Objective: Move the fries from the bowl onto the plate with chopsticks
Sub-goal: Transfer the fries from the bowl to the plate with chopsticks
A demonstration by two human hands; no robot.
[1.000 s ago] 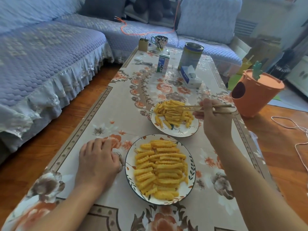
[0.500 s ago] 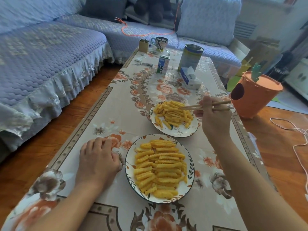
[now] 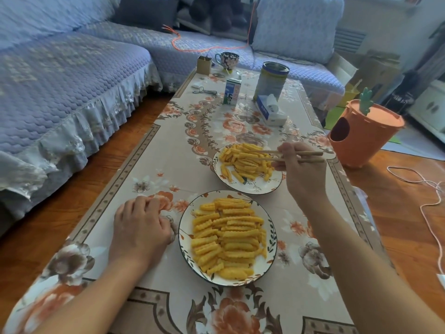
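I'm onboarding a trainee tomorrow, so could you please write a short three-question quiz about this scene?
1. True or false: the left hand holds the chopsticks.
2. The chopstick tips are over: A) the far dish B) the near dish C) the milk carton.
3. Fill in: the left hand rests on the ___.

Key: 1 false, the right hand holds them; 2 A; 3 tablecloth.
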